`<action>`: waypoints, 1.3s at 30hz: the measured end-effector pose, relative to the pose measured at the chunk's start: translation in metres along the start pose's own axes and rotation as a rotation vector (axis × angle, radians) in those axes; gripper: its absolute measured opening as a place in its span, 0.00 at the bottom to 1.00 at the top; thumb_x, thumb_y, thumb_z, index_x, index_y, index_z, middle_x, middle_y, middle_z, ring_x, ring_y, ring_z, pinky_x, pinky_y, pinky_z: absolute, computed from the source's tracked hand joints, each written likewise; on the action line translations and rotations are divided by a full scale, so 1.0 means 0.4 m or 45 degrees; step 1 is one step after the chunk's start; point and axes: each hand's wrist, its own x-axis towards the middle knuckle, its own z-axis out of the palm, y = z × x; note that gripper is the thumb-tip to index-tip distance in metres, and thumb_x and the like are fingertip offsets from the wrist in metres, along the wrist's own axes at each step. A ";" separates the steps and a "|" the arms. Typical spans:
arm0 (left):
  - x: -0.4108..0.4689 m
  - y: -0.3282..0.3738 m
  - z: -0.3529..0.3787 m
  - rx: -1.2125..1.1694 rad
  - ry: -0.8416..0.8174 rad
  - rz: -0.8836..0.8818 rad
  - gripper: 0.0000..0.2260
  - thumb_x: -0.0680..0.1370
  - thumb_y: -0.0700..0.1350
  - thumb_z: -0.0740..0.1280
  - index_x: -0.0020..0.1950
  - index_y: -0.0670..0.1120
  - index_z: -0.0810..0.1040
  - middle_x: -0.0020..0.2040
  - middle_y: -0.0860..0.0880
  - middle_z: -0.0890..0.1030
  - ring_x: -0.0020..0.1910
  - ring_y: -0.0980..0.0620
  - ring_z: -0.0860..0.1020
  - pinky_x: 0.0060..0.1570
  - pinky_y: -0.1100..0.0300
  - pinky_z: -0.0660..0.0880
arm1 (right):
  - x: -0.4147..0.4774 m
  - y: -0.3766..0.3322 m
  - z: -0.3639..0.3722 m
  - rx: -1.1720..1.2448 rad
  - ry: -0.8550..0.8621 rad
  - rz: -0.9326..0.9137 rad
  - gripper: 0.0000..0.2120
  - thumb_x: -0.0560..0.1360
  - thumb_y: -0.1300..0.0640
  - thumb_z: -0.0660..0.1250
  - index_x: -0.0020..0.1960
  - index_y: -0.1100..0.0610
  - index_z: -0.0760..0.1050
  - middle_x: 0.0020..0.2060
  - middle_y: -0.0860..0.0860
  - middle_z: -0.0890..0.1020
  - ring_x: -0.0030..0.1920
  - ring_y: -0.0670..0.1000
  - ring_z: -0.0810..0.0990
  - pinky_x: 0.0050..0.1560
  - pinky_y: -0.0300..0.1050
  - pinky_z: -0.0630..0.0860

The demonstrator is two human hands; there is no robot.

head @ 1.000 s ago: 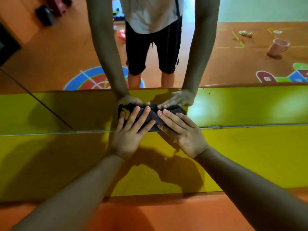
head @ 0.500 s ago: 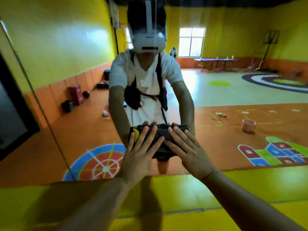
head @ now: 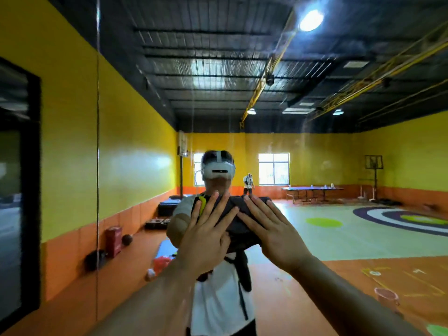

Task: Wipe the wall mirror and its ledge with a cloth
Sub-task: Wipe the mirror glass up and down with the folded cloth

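L hand [head: 206, 235] & R hand [head: 272, 230] lie flat, fingers straight & spread, both pressing a dark cloth [head: 238, 215] vs. the wall mirror [head: 135, 146]. Yellow patch at cloth's left edge, by L fingers. In the reflection: person [head: 218, 301] in white shirt w/ headset [head: 219, 169] behind cloth, pink bucket [head: 386, 297] low right, table [head: 312, 189] far back. Vertical seam [head: 97, 117] runs at left.

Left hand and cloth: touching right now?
Touching. Head view: the left hand lies flat, fingers straight, across the dark cloth, overlapping it with no gap and pressing it against the mirror.
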 end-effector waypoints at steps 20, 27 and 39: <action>0.695 -0.264 -0.238 0.153 0.257 0.038 0.31 0.82 0.67 0.44 0.84 0.57 0.57 0.85 0.55 0.47 0.84 0.52 0.42 0.81 0.45 0.38 | 0.591 0.373 -0.272 -0.062 0.288 0.082 0.39 0.70 0.62 0.71 0.79 0.47 0.66 0.80 0.56 0.64 0.80 0.59 0.60 0.81 0.55 0.52; 0.806 -0.138 -0.247 0.144 0.215 0.108 0.31 0.82 0.65 0.43 0.84 0.56 0.56 0.85 0.53 0.51 0.84 0.50 0.44 0.81 0.42 0.38 | 0.504 0.515 -0.338 -0.113 0.255 0.076 0.39 0.72 0.59 0.73 0.80 0.50 0.64 0.80 0.56 0.65 0.80 0.60 0.61 0.80 0.60 0.57; 0.733 -0.021 -0.203 0.205 0.147 0.009 0.34 0.82 0.67 0.43 0.85 0.52 0.51 0.86 0.51 0.46 0.84 0.48 0.40 0.80 0.39 0.39 | 0.411 0.475 -0.310 -0.091 0.216 0.210 0.38 0.76 0.46 0.53 0.83 0.58 0.53 0.83 0.55 0.55 0.83 0.53 0.49 0.82 0.48 0.40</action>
